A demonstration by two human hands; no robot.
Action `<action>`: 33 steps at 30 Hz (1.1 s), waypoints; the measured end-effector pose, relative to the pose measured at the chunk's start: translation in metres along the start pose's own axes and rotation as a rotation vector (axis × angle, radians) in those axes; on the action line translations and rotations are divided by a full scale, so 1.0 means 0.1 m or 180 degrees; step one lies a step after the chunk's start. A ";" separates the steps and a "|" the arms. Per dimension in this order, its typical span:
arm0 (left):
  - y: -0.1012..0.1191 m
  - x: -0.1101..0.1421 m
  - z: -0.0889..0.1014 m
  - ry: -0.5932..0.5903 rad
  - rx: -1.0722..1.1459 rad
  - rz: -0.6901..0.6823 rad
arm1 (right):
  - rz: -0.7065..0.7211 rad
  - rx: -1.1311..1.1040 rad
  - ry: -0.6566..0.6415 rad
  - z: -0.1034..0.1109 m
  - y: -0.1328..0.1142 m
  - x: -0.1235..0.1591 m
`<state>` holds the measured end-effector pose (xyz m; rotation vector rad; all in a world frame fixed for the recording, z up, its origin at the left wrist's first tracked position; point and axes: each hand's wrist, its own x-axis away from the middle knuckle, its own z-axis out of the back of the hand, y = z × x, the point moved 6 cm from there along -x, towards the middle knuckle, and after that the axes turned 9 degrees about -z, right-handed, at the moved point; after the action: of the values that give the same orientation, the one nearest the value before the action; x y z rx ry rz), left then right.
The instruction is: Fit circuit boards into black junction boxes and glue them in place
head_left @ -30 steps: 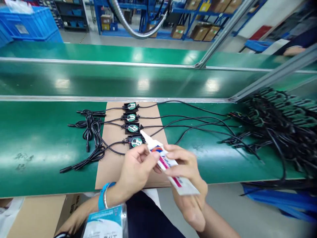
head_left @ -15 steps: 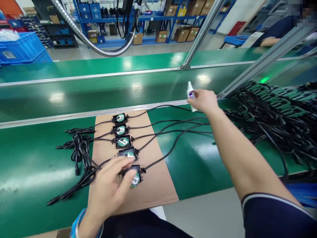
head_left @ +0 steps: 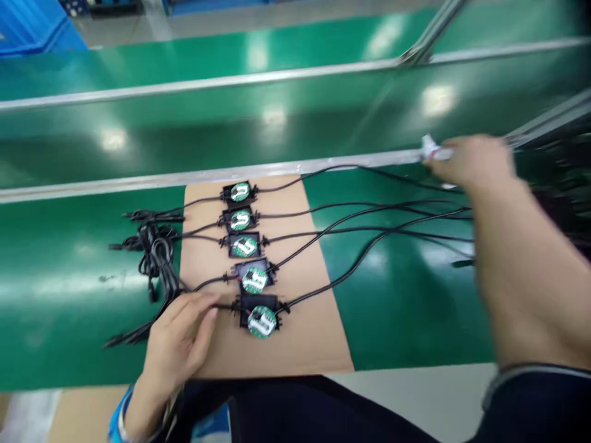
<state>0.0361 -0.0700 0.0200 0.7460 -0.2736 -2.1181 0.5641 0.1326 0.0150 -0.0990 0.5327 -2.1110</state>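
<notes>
My left hand (head_left: pixel 182 335) rests at the near left of the cardboard, thumb and fingers apart, fingertips beside the black cable of the nearest housing (head_left: pixel 244 314). A round green circuit board (head_left: pixel 262 322) sits tilted over that housing's near edge. Behind it, another round board (head_left: pixel 255 280) sits in its black housing, and several similar units line up toward the back. Off to the right, my right hand (head_left: pixel 480 163) is closed around a small white squeeze bottle (head_left: pixel 430 147), blurred by motion and partly hidden by the fingers.
Beneath the housings lies a cardboard sheet (head_left: pixel 295 344) on the green bench (head_left: pixel 406 320). Bundled black cables (head_left: pixel 159 252) lie to the left, and long cables (head_left: pixel 369 231) run right. A metal rail (head_left: pixel 152 181) borders the back. Dark clutter sits at far right.
My left hand has drawn back left from over the two nearest housings, uncovering their boards. My right hand has moved right in the picture with the bottle, now tipped differently. The view has tilted downward.
</notes>
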 end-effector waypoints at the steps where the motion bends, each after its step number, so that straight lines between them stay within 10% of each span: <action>1: 0.04 0.00 -0.03 -0.0117 0.0022 -0.0083 | 0.0086 0.0067 0.0056 0.02 -0.11 0.27; 3: 0.10 0.01 -0.10 -0.0385 0.0076 -0.0215 | 0.1199 -0.0177 0.0297 0.12 -0.49 1.05; 6: 0.14 0.01 -0.21 -0.0686 -0.0061 -0.0309 | 0.3355 -0.1409 -0.0911 0.09 -0.98 2.50; 9: 0.10 -0.02 -0.30 -0.0842 -0.0461 -0.0409 | 0.3410 -0.1128 -0.1464 -0.19 -1.08 3.27; 14: 0.08 -0.10 -0.31 -0.0638 -0.0419 -0.0882 | 0.3110 -0.1090 -0.1089 -0.43 -0.90 3.38; 20: 0.09 -0.15 -0.19 -0.0359 -0.0232 -0.1000 | 0.3795 -0.1312 -0.0669 -0.09 -0.94 3.42; 33: 0.19 -0.26 -0.14 -0.0733 -0.0163 -0.1361 | 0.4166 -0.0455 -0.1752 0.17 -1.31 3.60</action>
<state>0.0688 -0.0603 0.0281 0.5651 -0.1929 -2.6126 0.2621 -0.1023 0.0368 -0.3032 0.2622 -0.7139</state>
